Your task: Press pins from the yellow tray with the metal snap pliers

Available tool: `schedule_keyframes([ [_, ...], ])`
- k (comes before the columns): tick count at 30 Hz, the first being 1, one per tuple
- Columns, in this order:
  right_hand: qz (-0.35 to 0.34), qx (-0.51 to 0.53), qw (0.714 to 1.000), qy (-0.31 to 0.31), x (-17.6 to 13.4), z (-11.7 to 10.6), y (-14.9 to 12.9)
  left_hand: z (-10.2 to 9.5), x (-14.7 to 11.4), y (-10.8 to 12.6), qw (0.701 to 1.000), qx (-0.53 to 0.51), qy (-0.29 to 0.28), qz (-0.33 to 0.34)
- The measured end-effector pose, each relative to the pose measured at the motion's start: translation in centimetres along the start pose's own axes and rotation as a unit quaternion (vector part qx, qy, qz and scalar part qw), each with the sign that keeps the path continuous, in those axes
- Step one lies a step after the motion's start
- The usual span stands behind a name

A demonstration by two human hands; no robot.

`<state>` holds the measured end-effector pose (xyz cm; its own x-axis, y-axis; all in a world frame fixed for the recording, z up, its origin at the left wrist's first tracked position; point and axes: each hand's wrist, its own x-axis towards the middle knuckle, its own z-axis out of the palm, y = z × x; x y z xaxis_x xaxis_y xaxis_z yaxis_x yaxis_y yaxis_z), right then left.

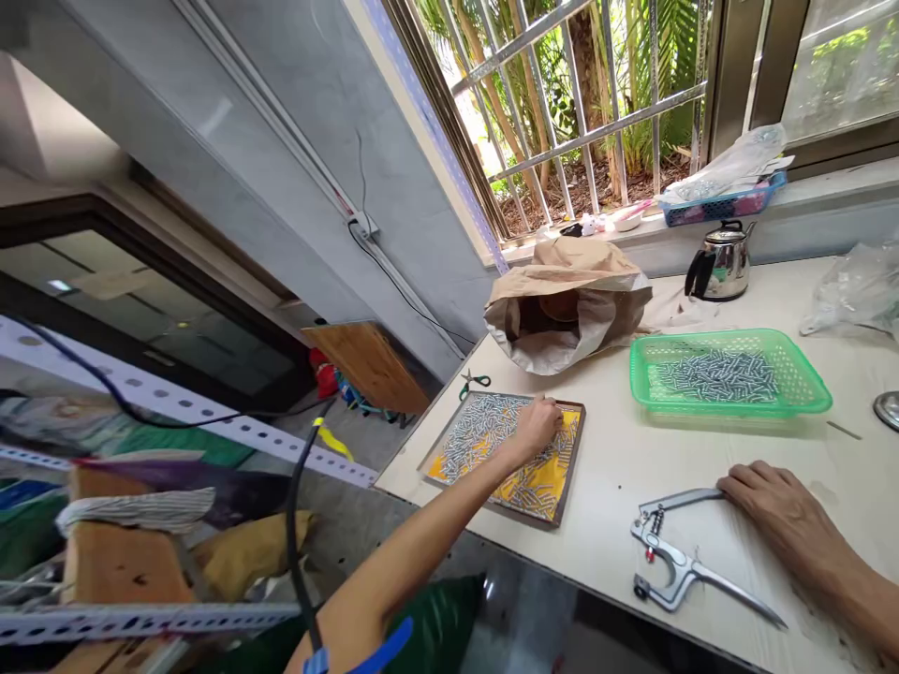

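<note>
The person's right hand (pixel 787 510) rests on a pale, cream-topped table (pixel 596 552), its fingers lightly bent and close together at the end of the upper handle of silver metal hand pliers with a C-shaped frame (pixel 695 567); whether they grip that handle I cannot tell. The pliers lie on their side to the left of these fingers and nearer the body, their two handles spread apart. Farther left, the person's left hand (pixel 537 427) reaches down into a shallow, brown-rimmed rectangular tray with a yellow bottom (pixel 570 471), its fingers bunched narrowly together near the right side; I cannot tell whether they pinch anything. Small, slim silver metal pieces (pixel 481 431) lie thick to the left of those fingers and more thinly on the near side. Just beyond the tray's far edge, left of the left fingers, lie small scissors with dark green handles (pixel 480 380). A translucent green plastic basket (pixel 723 410), holding more grey metal pieces (pixel 730 376), stands beyond the right fingers. Beyond the left fingers, a crumpled brown paper sack (pixel 596 267) gapes open toward them. Past the green basket, well apart from both hands, stands a shiny steel kettle with a black handle (pixel 729 264); a blue plastic basket (pixel 723 208) sits behind it on the window sill.
</note>
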<state>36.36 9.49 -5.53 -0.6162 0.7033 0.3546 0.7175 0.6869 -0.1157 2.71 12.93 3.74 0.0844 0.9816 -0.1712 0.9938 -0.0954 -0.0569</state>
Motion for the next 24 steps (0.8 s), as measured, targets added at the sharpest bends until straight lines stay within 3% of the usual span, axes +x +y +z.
schedule_keyframes([
  [6,0.005,-0.007,1.0,-0.012,0.2,-0.2,-0.2,2.2,0.6,0.1,0.998,0.005,-0.021,0.057],
  [12,0.022,-0.029,0.998,-0.051,0.6,-2.0,-1.2,1.9,0.2,-0.1,0.997,-0.009,-0.004,0.072],
  [14,0.016,-0.039,0.996,-0.077,0.9,-2.6,-1.4,1.7,-1.0,0.7,0.995,-0.082,0.029,0.041],
  [16,0.009,-0.053,0.994,-0.091,1.1,-2.9,-1.4,1.9,-3.0,2.3,0.97,-0.242,0.03,-0.015],
  [19,0.0,-0.082,0.993,-0.091,1.2,-2.7,-1.4,3.0,-6.7,5.7,0.885,-0.451,-0.101,-0.059],
  [21,-0.006,-0.092,0.992,-0.09,1.2,-2.5,-1.3,4.1,-8.6,8.0,0.846,-0.495,-0.179,-0.086],
  [24,-0.01,-0.096,0.991,-0.09,1.1,-2.4,-1.3,5.3,-9.7,10.1,0.82,-0.508,-0.23,-0.129],
])
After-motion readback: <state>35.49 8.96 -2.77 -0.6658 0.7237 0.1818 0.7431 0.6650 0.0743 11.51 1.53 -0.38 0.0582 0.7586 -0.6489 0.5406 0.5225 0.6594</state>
